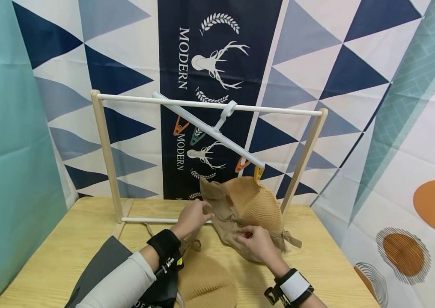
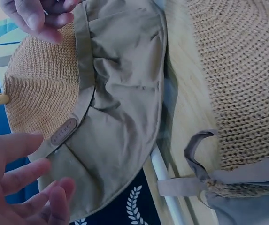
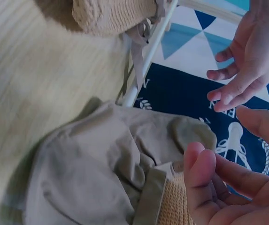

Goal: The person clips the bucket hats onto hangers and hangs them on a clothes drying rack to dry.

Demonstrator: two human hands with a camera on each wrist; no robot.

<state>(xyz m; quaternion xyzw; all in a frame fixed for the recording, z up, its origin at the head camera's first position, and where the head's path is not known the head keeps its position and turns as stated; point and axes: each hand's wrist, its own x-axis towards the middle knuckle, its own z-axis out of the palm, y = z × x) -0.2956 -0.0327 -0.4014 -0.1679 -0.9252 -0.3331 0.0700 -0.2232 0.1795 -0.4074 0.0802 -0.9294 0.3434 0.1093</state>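
Note:
A sun hat [image 1: 257,199] with a straw-coloured knit crown and a tan cloth brim hangs by its crown from a yellow clip [image 1: 258,173] at the low end of a tilted pale-blue hanger [image 1: 206,128]. A small oval label [image 2: 64,131] sits on its band in the left wrist view. My left hand [image 1: 193,217] is beside the brim's left edge, fingers loosely bent and holding nothing. Before the brim's lower part is my right hand [image 1: 257,244], its fingers relaxed with nothing between them. A second knit hat [image 1: 207,278] lies on the table below my hands.
The hanger hooks over the white top bar [image 1: 136,99] of a wood-framed rack standing on the table [image 1: 44,256]. Two orange clips and a green clip [image 1: 197,136] also hang from it. Dark grey cloth [image 1: 102,261] lies at the front left, partly under my left forearm.

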